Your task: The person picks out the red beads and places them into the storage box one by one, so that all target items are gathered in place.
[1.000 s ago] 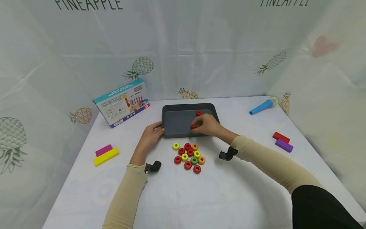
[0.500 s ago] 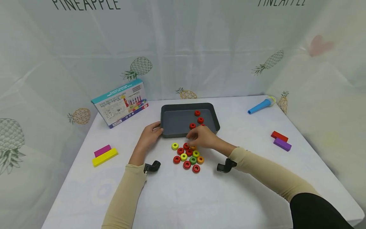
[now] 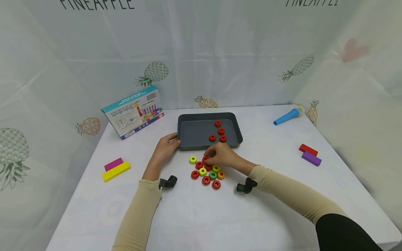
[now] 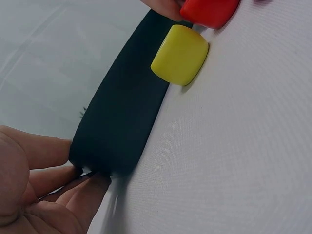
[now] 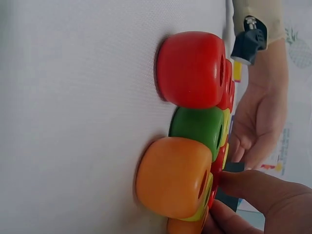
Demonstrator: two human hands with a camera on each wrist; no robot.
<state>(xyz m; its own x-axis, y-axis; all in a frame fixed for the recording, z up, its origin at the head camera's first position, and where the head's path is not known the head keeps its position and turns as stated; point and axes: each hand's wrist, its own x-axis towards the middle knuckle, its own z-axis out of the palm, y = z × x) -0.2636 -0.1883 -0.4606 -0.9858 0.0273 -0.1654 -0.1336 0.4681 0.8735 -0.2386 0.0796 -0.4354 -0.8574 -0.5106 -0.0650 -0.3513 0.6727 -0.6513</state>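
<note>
My left hand [image 3: 165,147] grips the near left corner of a dark grey tray [image 3: 191,139], with fingertips and thumb against its outer wall [image 4: 117,112]. Inside the tray, several red beads [image 3: 221,131] sit in its right half. In front of it lies a cluster of round beads with holes: red [image 3: 206,180], yellow [image 3: 202,172], green [image 3: 213,175] and orange [image 3: 221,175]. My right hand [image 3: 222,155] is over the cluster's far side, pinching a red bead [image 3: 205,159] between thumb and finger. Its fingers partly cover neighbouring beads.
A printed toy box [image 3: 135,113] leans at the back left. Magenta [image 3: 113,164] and yellow blocks [image 3: 116,171] lie left; red [image 3: 308,150] and purple blocks [image 3: 311,158] lie right. A blue toy microphone [image 3: 287,116] lies at the back right. A pineapple-print sheet hangs behind.
My right hand let go of a red bead in the tray, then came back toward me over the tray's near rim to the bead cluster. My left hand stayed at the tray corner.
</note>
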